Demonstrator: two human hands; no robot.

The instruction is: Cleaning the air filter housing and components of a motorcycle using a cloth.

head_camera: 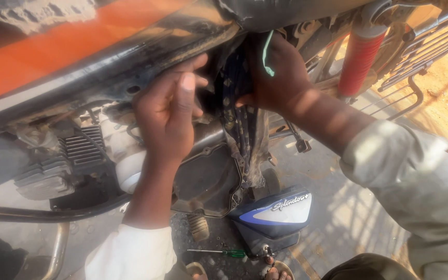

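Item: dark blue patterned cloth rag (234, 111), hanging under the motorcycle's black frame rail (130, 72), between our 2 hands. Our left hand (168, 111) lies just left of it, fingers flat against the frame; whether they pinch the cloth, we cannot tell. Our right hand (276, 78) presses its upper edge, fingers curled into it. Nearby: grey finned engine block (60, 163), red rear shock spring (358, 61), blue-and-white side panel (276, 212) on the ground, green-handled screwdriver (221, 252) beside it.
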